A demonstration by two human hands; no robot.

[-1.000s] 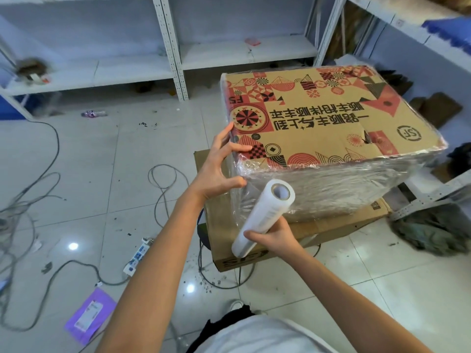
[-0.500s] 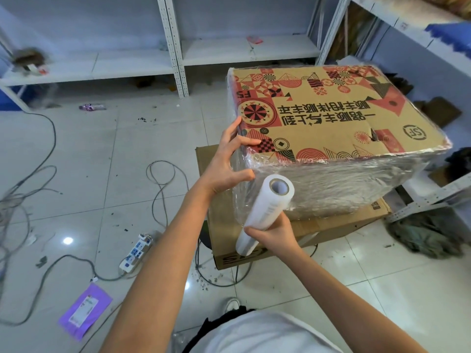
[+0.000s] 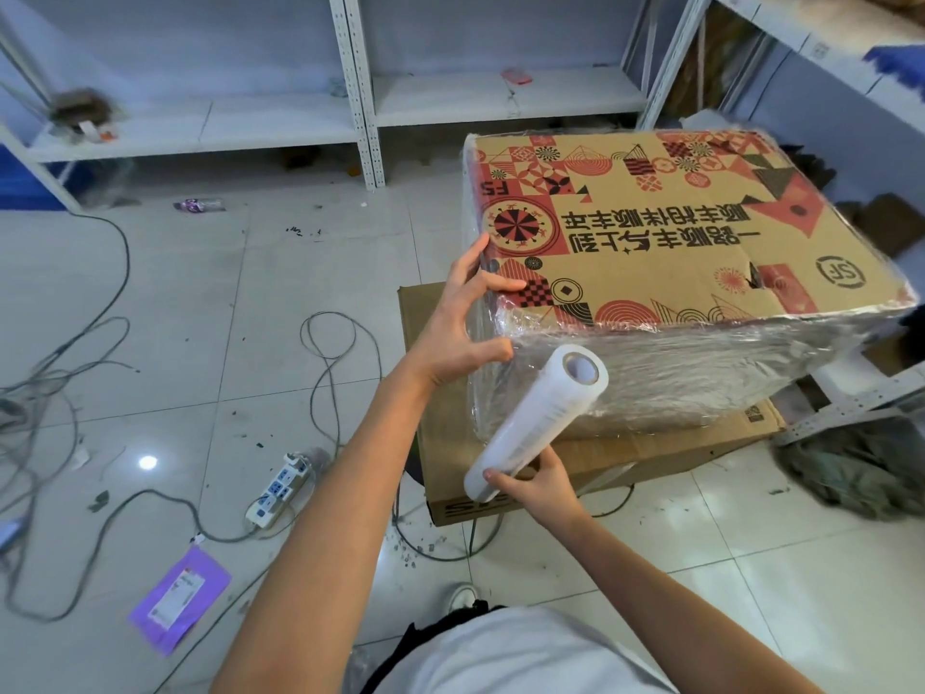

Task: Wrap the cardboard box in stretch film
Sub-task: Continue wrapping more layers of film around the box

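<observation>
Holding the roll (image 3: 538,423) low in my right hand (image 3: 543,485), fingers curled round its near end, I judge I am mid-pass along the box's near side. To do this well I should keep the roll tilted close against the face, pull the film taut before rounding the corner, and overlap the band already laid so no gap shows. Slack here would wrinkle.

My left hand (image 3: 458,325) steadies the near left corner of the box (image 3: 701,252): fingers straight and spread, thumb pressed on the filmed side, fingertips reaching the top edge. It grips nothing, only braces, and it should press firmly so the box does not turn as I pull.

Beyond, the box sits on a plain brown carton (image 3: 625,450) on the tiled floor, its far end lifted a little. Its sides are clouded with crinkled film; the top, printed in red and black patterns with characters and a round logo, looks bare except at the edges.
</observation>
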